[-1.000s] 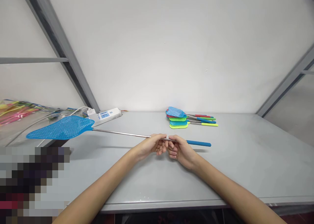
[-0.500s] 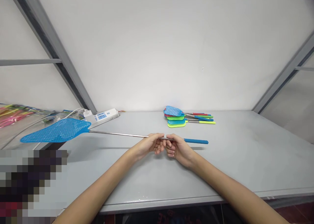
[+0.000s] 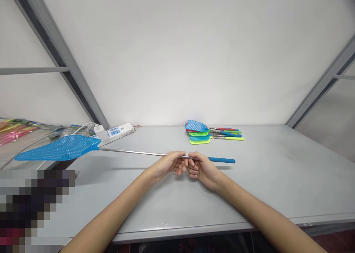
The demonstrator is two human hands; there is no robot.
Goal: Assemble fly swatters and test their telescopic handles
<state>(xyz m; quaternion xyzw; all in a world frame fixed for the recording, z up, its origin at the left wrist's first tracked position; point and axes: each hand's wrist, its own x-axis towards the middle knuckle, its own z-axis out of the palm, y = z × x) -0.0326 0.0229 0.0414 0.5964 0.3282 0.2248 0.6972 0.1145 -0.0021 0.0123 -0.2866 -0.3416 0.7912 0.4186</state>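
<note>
A blue fly swatter (image 3: 59, 148) with a long thin metal rod is held level above the table, its perforated head to the left and its blue grip to the right. My left hand (image 3: 172, 162) pinches the rod between thumb and fingers near the middle of the view. Right beside it, my right hand (image 3: 200, 167) is closed on the rod just left of the grip. The two hands nearly touch. Farther back lies a pile of fly swatters (image 3: 199, 132) in blue, green, yellow and red, their grips pointing right.
A white power strip (image 3: 118, 133) with a plugged-in adapter and cables lies at the back left. Clear-wrapped colourful goods (image 3: 16, 131) lie at the far left. The grey table (image 3: 277, 171) meets a white wall behind, with metal frame bars on both sides.
The held swatter's head reaches slightly farther left than before. Both hands stay at nearly the same place on the rod, and the pile is unchanged.
</note>
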